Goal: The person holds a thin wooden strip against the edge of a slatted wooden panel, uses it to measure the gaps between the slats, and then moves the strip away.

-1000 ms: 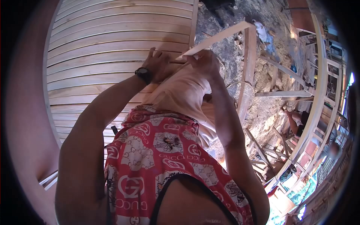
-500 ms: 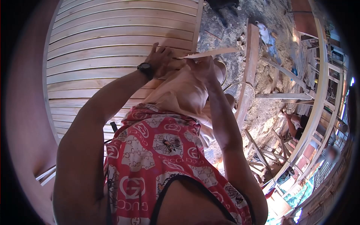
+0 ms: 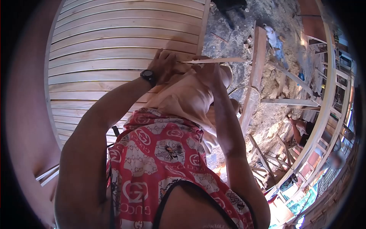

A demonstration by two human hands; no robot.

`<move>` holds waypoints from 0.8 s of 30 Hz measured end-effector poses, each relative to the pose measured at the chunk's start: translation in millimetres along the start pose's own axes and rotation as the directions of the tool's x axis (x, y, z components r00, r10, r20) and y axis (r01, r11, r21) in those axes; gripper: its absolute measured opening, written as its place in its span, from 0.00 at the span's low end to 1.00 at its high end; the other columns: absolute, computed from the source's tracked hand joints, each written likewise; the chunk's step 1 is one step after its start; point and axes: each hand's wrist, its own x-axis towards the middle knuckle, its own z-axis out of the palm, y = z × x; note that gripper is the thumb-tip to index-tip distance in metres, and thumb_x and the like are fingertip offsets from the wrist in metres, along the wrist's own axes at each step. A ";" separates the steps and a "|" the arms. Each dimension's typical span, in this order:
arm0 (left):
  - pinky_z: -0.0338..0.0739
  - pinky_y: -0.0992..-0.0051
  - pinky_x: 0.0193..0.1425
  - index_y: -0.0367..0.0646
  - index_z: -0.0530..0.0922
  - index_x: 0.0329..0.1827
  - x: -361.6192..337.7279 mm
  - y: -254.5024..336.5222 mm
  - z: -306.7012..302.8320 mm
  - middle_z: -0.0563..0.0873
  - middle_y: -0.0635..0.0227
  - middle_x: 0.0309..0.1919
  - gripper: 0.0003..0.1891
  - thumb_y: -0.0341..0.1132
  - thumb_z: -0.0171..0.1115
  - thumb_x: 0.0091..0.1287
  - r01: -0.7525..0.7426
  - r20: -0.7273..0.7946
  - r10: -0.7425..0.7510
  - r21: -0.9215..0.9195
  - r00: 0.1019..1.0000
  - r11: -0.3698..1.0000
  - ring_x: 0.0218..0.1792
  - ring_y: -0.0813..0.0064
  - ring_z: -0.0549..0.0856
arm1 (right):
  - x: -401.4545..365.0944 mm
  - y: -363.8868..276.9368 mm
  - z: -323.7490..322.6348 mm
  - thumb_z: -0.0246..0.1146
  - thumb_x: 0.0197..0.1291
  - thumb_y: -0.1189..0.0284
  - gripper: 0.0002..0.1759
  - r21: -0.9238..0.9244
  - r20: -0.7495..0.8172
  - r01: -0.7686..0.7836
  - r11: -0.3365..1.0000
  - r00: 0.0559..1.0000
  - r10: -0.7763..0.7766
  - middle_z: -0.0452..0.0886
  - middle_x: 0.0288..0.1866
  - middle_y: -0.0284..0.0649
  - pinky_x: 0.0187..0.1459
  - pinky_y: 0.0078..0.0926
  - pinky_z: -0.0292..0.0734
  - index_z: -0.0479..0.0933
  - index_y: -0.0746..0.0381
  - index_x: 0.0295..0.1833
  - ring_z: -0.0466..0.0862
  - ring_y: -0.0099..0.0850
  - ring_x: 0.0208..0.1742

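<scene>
Here, the right hand grasps the thin wooden strip, perhaps for keeping steady its end over the slatted panel, while the left hand is near this end, its grip impossible to tell.

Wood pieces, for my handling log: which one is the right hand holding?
The thin, pale wooden strip pinched in the right hand; the slats lie side by side.

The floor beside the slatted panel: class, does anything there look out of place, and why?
Yes: lengths of wood lie jumbled at crossing angles toward the lower right, and small blocks lie loose beside a long beam; both look scattered rather than stacked. The slatted panel shows no plain damage.
</scene>
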 end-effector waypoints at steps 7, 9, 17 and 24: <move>0.59 0.43 0.82 0.44 0.80 0.67 -11.4 0.2 19.5 0.78 0.60 0.67 0.29 0.48 0.68 0.66 0.006 -0.214 -0.003 0.013 0.977 1.000 0.72 0.57 0.75 | 36.2 6.9 11.9 0.71 0.61 0.63 0.11 -0.262 0.408 -0.118 0.958 0.886 0.221 0.91 0.44 0.48 0.54 0.46 0.85 0.90 0.56 0.44 0.91 0.49 0.49; 0.58 0.43 0.82 0.45 0.80 0.68 -13.4 0.5 21.1 0.77 0.60 0.68 0.28 0.46 0.68 0.66 0.009 -0.229 -0.017 -0.035 0.973 0.999 0.73 0.57 0.74 | 42.9 0.8 11.4 0.70 0.61 0.62 0.11 -0.307 0.455 -0.172 0.936 0.837 0.303 0.91 0.45 0.48 0.53 0.46 0.85 0.91 0.56 0.43 0.91 0.49 0.49; 0.58 0.40 0.83 0.45 0.78 0.72 -17.4 8.7 21.4 0.76 0.60 0.71 0.29 0.47 0.66 0.69 0.088 -0.187 -0.090 -0.019 0.978 0.996 0.75 0.56 0.72 | 46.7 4.1 9.7 0.72 0.59 0.63 0.11 -0.135 0.484 -0.214 0.967 0.838 0.253 0.91 0.39 0.49 0.47 0.43 0.86 0.91 0.58 0.41 0.92 0.49 0.43; 0.50 0.39 0.87 0.44 0.71 0.81 -33.0 22.2 15.6 0.67 0.60 0.83 0.39 0.55 0.65 0.71 0.071 -0.026 -0.073 -0.069 0.997 0.995 0.85 0.55 0.62 | 56.7 1.2 8.8 0.72 0.56 0.68 0.10 -0.190 0.502 -0.289 0.938 0.793 0.346 0.91 0.43 0.54 0.53 0.48 0.87 0.92 0.58 0.42 0.92 0.52 0.48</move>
